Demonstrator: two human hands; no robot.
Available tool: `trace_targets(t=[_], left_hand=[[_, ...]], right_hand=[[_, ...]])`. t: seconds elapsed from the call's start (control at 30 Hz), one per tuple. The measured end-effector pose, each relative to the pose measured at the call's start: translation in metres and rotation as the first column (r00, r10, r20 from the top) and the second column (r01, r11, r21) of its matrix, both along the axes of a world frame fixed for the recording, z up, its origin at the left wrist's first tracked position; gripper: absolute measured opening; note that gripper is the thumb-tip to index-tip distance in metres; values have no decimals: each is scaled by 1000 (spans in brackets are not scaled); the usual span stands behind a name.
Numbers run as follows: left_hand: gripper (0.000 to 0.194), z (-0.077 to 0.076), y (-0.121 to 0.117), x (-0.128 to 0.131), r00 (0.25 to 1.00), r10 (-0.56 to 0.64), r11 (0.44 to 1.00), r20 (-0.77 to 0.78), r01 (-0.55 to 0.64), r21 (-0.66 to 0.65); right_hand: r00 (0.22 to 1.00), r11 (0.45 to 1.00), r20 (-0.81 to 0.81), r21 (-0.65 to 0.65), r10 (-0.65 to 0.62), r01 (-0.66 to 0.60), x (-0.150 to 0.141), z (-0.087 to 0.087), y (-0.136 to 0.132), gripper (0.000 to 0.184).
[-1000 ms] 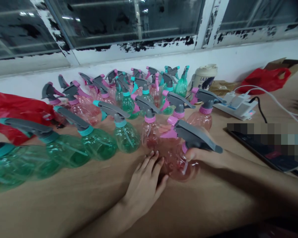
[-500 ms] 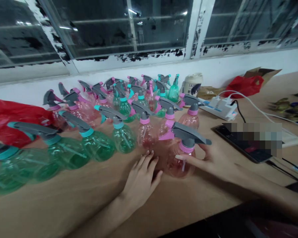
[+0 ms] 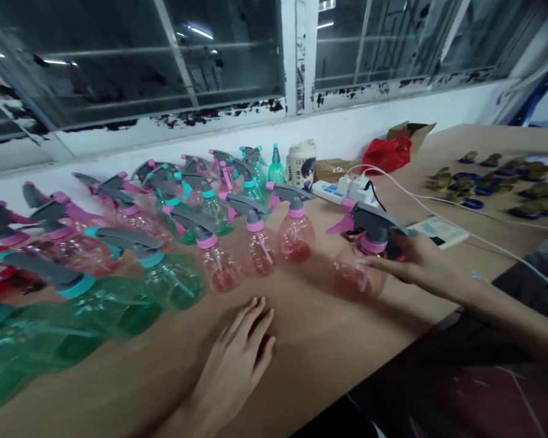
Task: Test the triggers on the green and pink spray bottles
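Note:
My right hand [image 3: 411, 261] grips a clear pink spray bottle [image 3: 358, 274] below its pink collar; its grey-and-pink trigger head points left. The bottle is upright, close to the tabletop; I cannot tell whether it touches. My left hand [image 3: 237, 347] rests flat on the brown table [image 3: 310, 353], fingers stretched out, holding nothing. Beyond the left hand stand pink spray bottles, the closest being one with a pink collar [image 3: 219, 267], then another pink bottle [image 3: 261, 249] and a third pink bottle [image 3: 296, 234]. Green spray bottles with turquoise collars, such as this green bottle [image 3: 176, 280], run along the left.
Behind are several more spray bottles and a paper cup [image 3: 301, 164] near the wall. A white power strip [image 3: 342, 191] with plugs and cables lies right of them. Farther right are a red plastic bag [image 3: 388, 153], a cardboard box [image 3: 411, 137] and several small brownish objects [image 3: 479, 179].
The view has turned to the right. My right hand has carried the pink spray bottle rightward, away from the row of bottles. My left hand stays flat on the table.

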State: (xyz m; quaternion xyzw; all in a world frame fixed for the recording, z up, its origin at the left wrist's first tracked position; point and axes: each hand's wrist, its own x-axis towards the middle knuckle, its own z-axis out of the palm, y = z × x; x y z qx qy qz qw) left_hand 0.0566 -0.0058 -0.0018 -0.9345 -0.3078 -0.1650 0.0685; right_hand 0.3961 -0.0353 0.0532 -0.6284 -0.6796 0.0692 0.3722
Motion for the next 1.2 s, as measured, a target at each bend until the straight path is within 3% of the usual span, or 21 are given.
trace_targets(t=[0.13,0.37,0.63,0.83,0.97,1.07,1.13,1.2], left_hand=[[34,1,-2,22,999,-42,999,-12,41,-15],[34,1,4,48,997,-70,995,-12,69,-68],[34,2,10,59,997,-75,994,-16,73,-86],[34,3,9,58,997,-75,993,2,75,-86],[35,4,6,56,997,-72,992,7,72,-106],[34,6,3,52,997,-70,991,32,73,-113],[34,8,0,48,996,-68,990,51,74,-118],[33,12,-4,44,995,-67,989,75,76,-125]], right_hand=[[1000,1000,24,-22,4,-3,14,3,29,41],[997,995,-33,77,68,-65,17,0,81,37],[995,991,-54,116,80,-73,17,-4,108,41],[988,985,-79,120,131,-121,14,-6,109,42],[994,991,-82,120,70,-60,13,-5,102,50],[996,992,-86,119,-32,42,16,-2,81,56],[984,980,-43,90,-175,178,14,2,58,60],[975,973,-53,61,-218,221,4,8,32,49]])
